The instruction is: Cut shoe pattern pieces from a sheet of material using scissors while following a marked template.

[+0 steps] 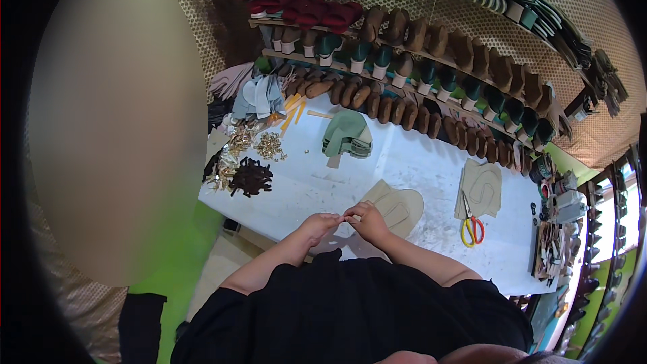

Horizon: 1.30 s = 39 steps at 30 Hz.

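My left hand (318, 227) and my right hand (367, 222) meet at the fingertips above the near edge of the white table (424, 162). Both are closed in a pinch. Whatever they hold between them is too small to make out. Just right of my right hand lies a beige shoe-upper piece (406, 210) with a curved outline on it, partly covered by that hand. Farther back rests a stack of green cut pieces (347, 131). To the right, scissors (472, 229) with red and yellow handles lie partly over another beige cut piece (482, 187).
At the table's left are a heap of dark brown strips (251, 178), small gold metal fittings (269, 146) and light blue pieces (260, 97). Racks of brown shoes (465, 50) and red ones (303, 10) line the back. Assorted supplies (549, 249) crowd the right edge.
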Available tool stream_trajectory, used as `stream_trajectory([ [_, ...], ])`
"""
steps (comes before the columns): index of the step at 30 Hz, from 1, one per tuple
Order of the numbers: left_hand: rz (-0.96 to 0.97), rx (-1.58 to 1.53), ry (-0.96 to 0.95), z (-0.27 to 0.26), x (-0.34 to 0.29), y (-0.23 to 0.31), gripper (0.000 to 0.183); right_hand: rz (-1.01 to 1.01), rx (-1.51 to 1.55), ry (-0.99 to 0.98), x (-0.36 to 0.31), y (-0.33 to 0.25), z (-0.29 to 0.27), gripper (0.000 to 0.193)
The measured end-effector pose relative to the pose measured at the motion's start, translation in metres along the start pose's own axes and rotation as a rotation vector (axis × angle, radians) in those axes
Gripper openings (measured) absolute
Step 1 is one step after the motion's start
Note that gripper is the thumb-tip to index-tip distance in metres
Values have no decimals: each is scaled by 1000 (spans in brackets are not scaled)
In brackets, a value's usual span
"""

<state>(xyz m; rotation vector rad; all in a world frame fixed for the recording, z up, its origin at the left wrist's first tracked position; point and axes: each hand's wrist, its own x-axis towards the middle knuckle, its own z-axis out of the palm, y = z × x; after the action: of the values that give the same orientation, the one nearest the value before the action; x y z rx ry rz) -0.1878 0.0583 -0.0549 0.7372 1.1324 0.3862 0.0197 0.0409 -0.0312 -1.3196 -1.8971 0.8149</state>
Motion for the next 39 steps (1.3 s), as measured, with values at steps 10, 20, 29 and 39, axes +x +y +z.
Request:
stream_trajectory([
  [10, 218, -248, 32, -30, 21, -26, 11, 96, 91, -125, 5, 1, 18, 19],
  [20, 380, 1223, 1023, -189, 1, 4, 21, 227, 134, -118, -2, 18, -7, 22],
  [29, 353, 1429, 1058, -188, -16, 1, 24, 204, -94, 53, -33, 56, -52, 20],
  [39, 618, 1413, 668, -72, 5, -13, 30, 776, -682, 126, -99, 104, -96, 43],
])
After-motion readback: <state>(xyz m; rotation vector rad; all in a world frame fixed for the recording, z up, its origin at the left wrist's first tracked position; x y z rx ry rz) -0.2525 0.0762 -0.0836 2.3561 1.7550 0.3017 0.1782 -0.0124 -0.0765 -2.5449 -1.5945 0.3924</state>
